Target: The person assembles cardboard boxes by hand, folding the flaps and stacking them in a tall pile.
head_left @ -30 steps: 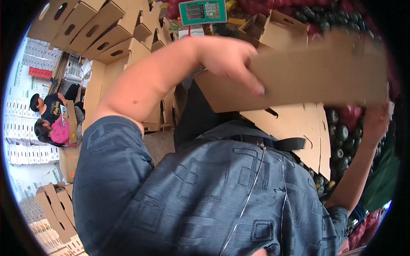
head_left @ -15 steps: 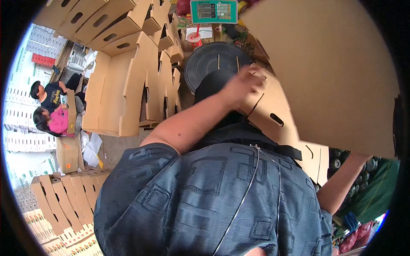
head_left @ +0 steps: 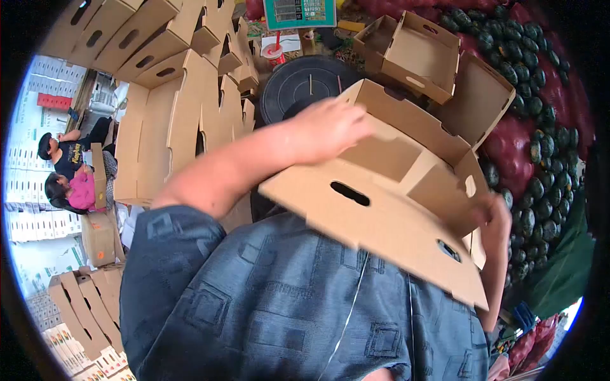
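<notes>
An open cardboard box is tilted in front of my torso, its inside showing and a long wall with two oval slots toward me. At its left end lies my left hand, fingers curled over the edge and somewhat blurred. My right hand is closed at the box's right end wall, its fingertips partly hidden and smeared by motion. Just beyond the left hand is a round black ridged disc.
Stacked cardboard boxes rise at the left, and two people sit beyond them. Further open boxes stand at the far right, beside many dark green squashes or melons. A green scale display and red cup are at the back.
The box, raised at the right before with its broad flat side showing, has come down and left before my torso, its inside now visible. My left hand has come nearer and onto its edge.
</notes>
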A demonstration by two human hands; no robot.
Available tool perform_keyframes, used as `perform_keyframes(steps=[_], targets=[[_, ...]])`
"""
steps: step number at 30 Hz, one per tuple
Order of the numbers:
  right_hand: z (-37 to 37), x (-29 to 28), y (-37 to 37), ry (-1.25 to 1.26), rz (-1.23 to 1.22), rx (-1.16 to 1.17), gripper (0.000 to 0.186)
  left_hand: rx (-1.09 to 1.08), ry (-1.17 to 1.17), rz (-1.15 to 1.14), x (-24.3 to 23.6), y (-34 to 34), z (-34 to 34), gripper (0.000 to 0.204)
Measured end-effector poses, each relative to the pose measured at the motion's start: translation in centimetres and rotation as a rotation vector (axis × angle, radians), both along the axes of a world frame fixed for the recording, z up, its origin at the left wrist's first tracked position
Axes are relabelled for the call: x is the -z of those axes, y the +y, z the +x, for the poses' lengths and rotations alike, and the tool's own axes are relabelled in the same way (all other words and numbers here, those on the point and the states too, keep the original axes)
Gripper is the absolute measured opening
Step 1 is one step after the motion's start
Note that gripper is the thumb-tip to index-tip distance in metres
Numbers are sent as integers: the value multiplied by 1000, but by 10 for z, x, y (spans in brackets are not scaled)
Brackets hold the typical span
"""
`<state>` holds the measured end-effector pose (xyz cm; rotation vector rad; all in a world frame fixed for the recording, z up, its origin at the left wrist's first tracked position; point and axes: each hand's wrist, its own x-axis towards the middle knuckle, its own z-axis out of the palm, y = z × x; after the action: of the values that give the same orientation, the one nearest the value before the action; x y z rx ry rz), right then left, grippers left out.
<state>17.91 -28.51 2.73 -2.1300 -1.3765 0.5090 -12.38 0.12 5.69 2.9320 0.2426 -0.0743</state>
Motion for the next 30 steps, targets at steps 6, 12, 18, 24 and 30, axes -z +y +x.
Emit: perform_keyframes(steps=[6,12,18,24,30], targets=[[-29,-42,-42,-531,-327,-514,62,134,20,48,15,24,-62,53],[-8,-2,-35,639,304,212,51,-376,-381,-1104,8,5,-14,33],[-21,22,13,346,367,197,56,-652,-639,-838,41,-17,14,44],[-23,-47,52,-105,-836,-706,57,230,740,-376,1,0,57,52],[-33,-6,83,496,-1207,-868,45,111,1142,-434,11,-22,80,63]])
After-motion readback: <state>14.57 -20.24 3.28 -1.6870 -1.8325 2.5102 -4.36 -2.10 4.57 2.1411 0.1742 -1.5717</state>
